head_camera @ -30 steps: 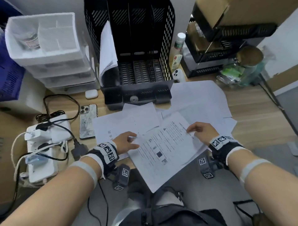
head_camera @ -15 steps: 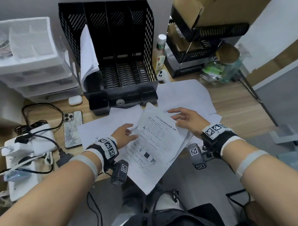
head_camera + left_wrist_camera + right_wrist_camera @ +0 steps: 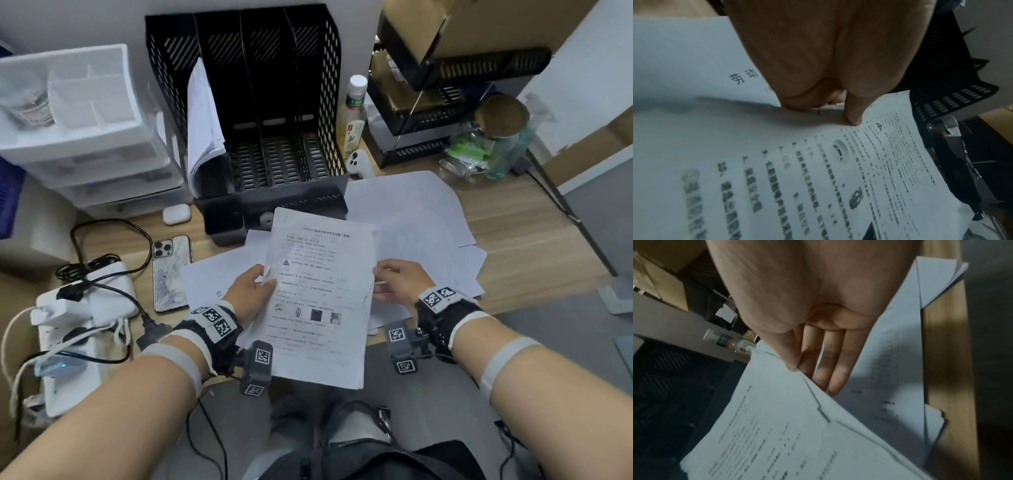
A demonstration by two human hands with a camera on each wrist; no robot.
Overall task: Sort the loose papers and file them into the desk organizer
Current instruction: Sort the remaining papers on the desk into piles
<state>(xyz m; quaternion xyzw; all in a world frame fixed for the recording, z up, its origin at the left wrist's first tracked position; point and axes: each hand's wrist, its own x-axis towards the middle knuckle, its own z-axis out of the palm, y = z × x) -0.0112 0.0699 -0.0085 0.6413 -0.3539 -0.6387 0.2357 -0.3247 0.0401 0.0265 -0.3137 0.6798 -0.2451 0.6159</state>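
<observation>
- I had a printed sheet point(image 3: 318, 298) lifted off the desk point(image 3: 534, 219), held at both side edges over the near edge, its top reaching up in front of the desk organizer point(image 3: 260, 113).
- My left hand point(image 3: 251, 294) pinched the sheet's left edge, thumb on top; the left wrist view showed the thumb tip pressed onto the printed face with fingers curled beneath.
- My right hand point(image 3: 399, 282) gripped the right edge; from the right wrist view the thumb lay on top while the fingers point(image 3: 835, 369) ran straight under the paper.
- More than one sheet seemed to be in the grip on the right side, edges stepped, though I could not count them.
- Loose papers point(image 3: 421, 212) lay spread on the desk beneath and to the right of the held sheet, overlapping each other, some hanging past the near edge.
- The black mesh organizer stood at the desk's far edge against the wall; a bundle of papers point(image 3: 203, 126) leaned in its leftmost slot, and the other slots showed bare mesh floor.
- A phone point(image 3: 171, 272) lay face down left of the papers, an earbud case point(image 3: 176, 214) beyond it, and a power strip point(image 3: 78, 329) with plugged cables at the left edge.
- A bottle point(image 3: 352, 116) stood just right of the organizer, a white drawer unit point(image 3: 89, 137) to its left.
</observation>
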